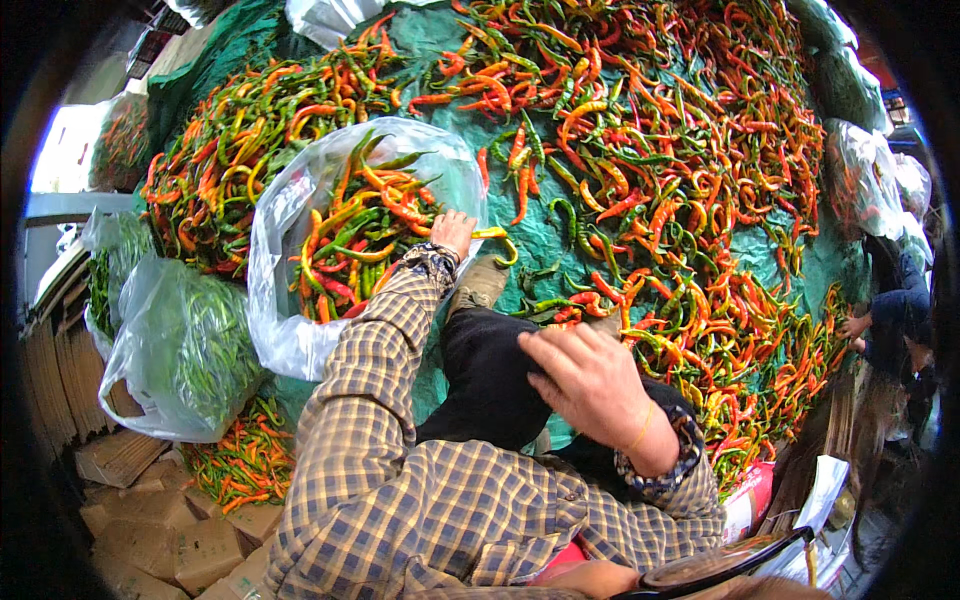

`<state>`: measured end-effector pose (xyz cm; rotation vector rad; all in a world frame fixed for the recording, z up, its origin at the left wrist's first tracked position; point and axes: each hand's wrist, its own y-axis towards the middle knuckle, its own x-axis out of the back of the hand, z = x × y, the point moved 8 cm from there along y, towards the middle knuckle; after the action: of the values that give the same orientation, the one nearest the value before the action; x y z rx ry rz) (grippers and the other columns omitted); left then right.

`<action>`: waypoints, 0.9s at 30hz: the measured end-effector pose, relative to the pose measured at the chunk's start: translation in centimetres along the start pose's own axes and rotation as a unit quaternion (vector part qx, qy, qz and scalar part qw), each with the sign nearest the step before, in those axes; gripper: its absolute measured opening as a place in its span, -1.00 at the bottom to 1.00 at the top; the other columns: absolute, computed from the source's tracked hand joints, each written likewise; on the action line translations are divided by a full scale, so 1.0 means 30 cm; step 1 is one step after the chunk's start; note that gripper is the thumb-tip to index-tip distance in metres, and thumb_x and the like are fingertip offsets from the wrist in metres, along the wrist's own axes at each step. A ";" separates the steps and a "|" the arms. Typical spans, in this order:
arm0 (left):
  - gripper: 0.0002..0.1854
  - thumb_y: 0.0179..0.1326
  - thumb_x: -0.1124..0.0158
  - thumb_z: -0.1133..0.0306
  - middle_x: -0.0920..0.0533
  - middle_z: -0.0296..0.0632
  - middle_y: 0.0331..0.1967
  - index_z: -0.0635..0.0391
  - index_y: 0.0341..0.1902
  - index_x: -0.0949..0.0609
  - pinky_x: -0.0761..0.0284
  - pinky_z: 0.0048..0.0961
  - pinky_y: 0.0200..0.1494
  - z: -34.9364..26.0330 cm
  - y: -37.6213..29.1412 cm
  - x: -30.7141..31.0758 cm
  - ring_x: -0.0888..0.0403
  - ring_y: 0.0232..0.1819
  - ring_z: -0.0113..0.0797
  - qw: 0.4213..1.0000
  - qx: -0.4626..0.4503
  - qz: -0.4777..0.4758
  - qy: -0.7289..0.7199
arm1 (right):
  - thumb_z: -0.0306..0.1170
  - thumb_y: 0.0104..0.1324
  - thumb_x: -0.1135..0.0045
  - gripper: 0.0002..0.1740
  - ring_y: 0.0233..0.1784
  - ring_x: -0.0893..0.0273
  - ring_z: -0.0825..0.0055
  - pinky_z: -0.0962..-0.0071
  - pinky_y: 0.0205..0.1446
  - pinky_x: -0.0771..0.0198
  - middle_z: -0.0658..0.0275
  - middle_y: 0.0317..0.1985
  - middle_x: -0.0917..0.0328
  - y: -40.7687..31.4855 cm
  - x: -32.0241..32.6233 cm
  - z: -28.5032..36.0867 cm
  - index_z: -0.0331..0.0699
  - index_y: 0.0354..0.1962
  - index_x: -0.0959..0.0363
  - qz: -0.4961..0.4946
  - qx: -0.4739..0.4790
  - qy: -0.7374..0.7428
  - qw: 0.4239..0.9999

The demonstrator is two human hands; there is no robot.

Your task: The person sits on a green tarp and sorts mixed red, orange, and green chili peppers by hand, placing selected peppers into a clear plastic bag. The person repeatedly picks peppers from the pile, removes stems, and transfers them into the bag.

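Note:
My left hand [452,231] reaches to the right rim of an open clear plastic bag [289,330] partly filled with red, orange and green chili peppers [360,232]. A yellow-green chili pepper [501,238] sticks out beside its fingers; the fingertips are partly hidden, so a grip on it cannot be made out. Over my black-trousered leg hovers my right hand [589,379], fingers loosely bent and nothing visible in them. Loose chili peppers [675,217] lie spread over a green plastic sheet [540,202] before me.
A heap of peppers [217,172] lies behind the bag. Left stands a clear bag of green produce [187,345], above cardboard boxes [150,540]. Filled bags [866,180] line the right edge, where another person's hands [855,330] touch the peppers. My shoe [478,285] rests on the sheet.

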<state>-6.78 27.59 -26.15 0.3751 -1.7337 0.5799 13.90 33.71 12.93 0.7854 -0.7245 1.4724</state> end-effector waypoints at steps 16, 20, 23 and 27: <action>-0.51 0.16 -0.32 0.22 -0.62 -0.17 -0.06 0.03 0.18 -0.54 -0.31 -0.05 0.17 0.455 -0.528 0.508 -0.48 0.06 -0.06 0.951 0.299 -0.070 -0.026 | -0.28 0.05 -0.34 -0.39 -0.20 -0.49 0.38 0.34 -0.14 -0.38 0.26 -0.08 -0.52 -0.077 0.019 -0.026 -0.16 0.10 -0.45 0.083 -0.001 -0.020 0.996; -0.50 0.13 -0.32 0.32 -0.53 -0.16 0.17 0.07 0.19 -0.53 -0.32 -0.10 0.21 0.418 -0.474 0.611 -0.43 0.15 -0.05 0.965 0.191 -0.178 -0.028 | -0.24 0.07 -0.33 -0.42 -0.18 -0.50 0.39 0.36 -0.09 -0.38 0.29 -0.08 -0.53 -0.064 0.007 -0.038 -0.14 0.08 -0.46 0.093 -0.024 -0.041 0.994; -0.61 0.14 -0.25 0.46 -0.52 -0.03 0.17 0.11 0.09 -0.58 -0.42 -0.15 0.17 0.329 -0.227 0.502 -0.51 0.10 0.01 0.967 0.109 -0.155 -0.168 | -0.35 0.03 -0.35 -0.42 -0.14 -0.51 0.30 0.33 -0.05 -0.40 0.23 -0.06 -0.56 -0.044 0.004 -0.049 -0.22 0.07 -0.48 0.088 -0.036 -0.030 0.995; -0.49 0.16 -0.16 0.54 -0.28 -0.02 0.41 -0.12 0.22 -0.52 -0.56 -0.15 0.07 0.237 0.140 0.418 -0.57 0.08 0.01 0.979 0.039 -0.193 -0.045 | -0.24 0.13 -0.30 -0.45 -0.17 -0.51 0.39 0.36 -0.09 -0.39 0.31 -0.09 -0.54 -0.019 -0.022 -0.080 -0.14 0.09 -0.45 0.105 -0.047 -0.058 0.992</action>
<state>-17.78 27.74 -15.93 0.7825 -1.6686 0.3523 14.38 35.33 11.01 0.7446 -0.9816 1.5777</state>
